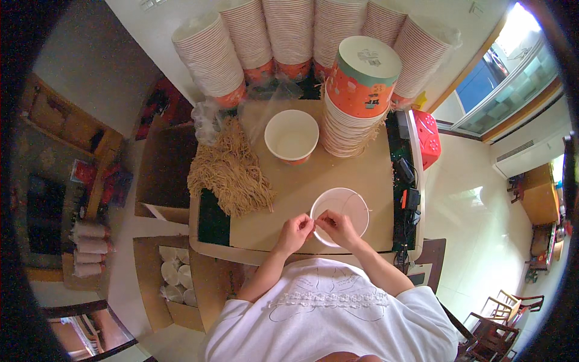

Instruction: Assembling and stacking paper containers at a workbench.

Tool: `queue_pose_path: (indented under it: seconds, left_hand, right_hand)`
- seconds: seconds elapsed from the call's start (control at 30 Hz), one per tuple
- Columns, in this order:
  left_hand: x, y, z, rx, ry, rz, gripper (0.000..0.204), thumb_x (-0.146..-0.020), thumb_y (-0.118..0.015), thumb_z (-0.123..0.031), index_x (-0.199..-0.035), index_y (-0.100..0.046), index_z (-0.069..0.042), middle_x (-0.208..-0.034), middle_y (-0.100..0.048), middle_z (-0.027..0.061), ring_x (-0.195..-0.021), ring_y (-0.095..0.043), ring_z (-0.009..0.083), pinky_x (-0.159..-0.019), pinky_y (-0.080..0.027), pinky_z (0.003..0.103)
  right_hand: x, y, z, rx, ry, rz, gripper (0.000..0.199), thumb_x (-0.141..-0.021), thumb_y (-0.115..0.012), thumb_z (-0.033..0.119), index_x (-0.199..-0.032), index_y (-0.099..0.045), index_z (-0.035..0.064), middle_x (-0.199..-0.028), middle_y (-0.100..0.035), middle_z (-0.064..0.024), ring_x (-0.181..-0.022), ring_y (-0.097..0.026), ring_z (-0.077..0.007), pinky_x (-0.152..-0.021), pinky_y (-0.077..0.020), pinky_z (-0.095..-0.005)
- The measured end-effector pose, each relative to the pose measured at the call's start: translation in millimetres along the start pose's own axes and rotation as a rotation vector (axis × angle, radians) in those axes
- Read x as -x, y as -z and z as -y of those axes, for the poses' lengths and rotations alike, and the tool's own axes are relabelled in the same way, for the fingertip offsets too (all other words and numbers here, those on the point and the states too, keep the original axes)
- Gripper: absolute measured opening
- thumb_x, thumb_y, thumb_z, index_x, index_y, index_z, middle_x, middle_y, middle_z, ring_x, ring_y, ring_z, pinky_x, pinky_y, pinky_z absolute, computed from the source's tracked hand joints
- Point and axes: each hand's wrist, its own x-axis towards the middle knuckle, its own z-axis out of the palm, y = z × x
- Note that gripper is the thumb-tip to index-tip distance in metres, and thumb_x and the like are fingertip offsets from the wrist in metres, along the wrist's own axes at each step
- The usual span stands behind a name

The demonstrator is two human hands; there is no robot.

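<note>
My left hand [296, 233] and my right hand [338, 228] meet at the near left rim of a white paper bucket [357, 208]. Fingertips on both hands are pinched together; what lies between them is too small to make out. A thin strand crosses the bucket's mouth and sticks out past its right rim. Farther back, another white paper bucket [291, 134] stands with its mouth up. A loose heap of tan twine strands [232, 172] spreads to the left of it.
Behind on the right, a stack of paper buckets [350, 130] with strands hanging off is topped by an upturned orange bucket [366, 78]. Several plastic-wrapped bucket stacks [289, 36] line the wall. Cables and adapters [410, 199] lie along the right edge. Open cardboard boxes [145, 283] stand left.
</note>
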Motion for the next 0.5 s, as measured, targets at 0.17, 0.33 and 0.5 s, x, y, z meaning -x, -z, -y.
queue_pose_path:
  seconds: [0.17,0.33,0.5]
  left_hand:
    - [-1.0,1.4,4.8,-0.016,0.009,0.001,0.017,-0.086,-0.051,-0.013,-0.072,-0.053,-0.004,-0.061,-0.051,-0.0039,-0.054,-0.045,0.0040,-0.048,-0.037,0.020]
    - [-0.7,0.3,0.6,0.008,0.032,0.000,0.016,-0.086,-0.051,-0.014,-0.073,-0.054,-0.004,-0.062,-0.052,-0.0034,-0.055,-0.046,0.0044,-0.049,-0.039,0.020]
    - [-2.4,-0.8,6.2,-0.004,-0.004,-0.004,0.016,-0.086,-0.052,-0.014,-0.074,-0.054,-0.004,-0.062,-0.052,-0.0036,-0.055,-0.047,0.0043,-0.049,-0.039,0.020]
  right_hand:
    - [0.1,0.9,1.7,-0.011,0.038,0.017,0.009,-0.079,-0.060,0.009,-0.083,-0.061,0.0019,-0.064,-0.056,-0.0027,-0.061,-0.047,-0.0064,-0.054,-0.0418,-0.0244]
    - [-0.3,0.7,1.0,0.001,0.041,0.012,0.008,-0.079,-0.060,0.008,-0.082,-0.059,0.0013,-0.064,-0.055,-0.0013,-0.060,-0.046,-0.0048,-0.053,-0.0407,-0.0225]
    - [-0.4,1.7,4.2,-0.010,0.033,0.012,0.008,-0.079,-0.061,0.008,-0.081,-0.059,0.0009,-0.063,-0.054,-0.0001,-0.058,-0.045,-0.0035,-0.052,-0.0392,-0.0208]
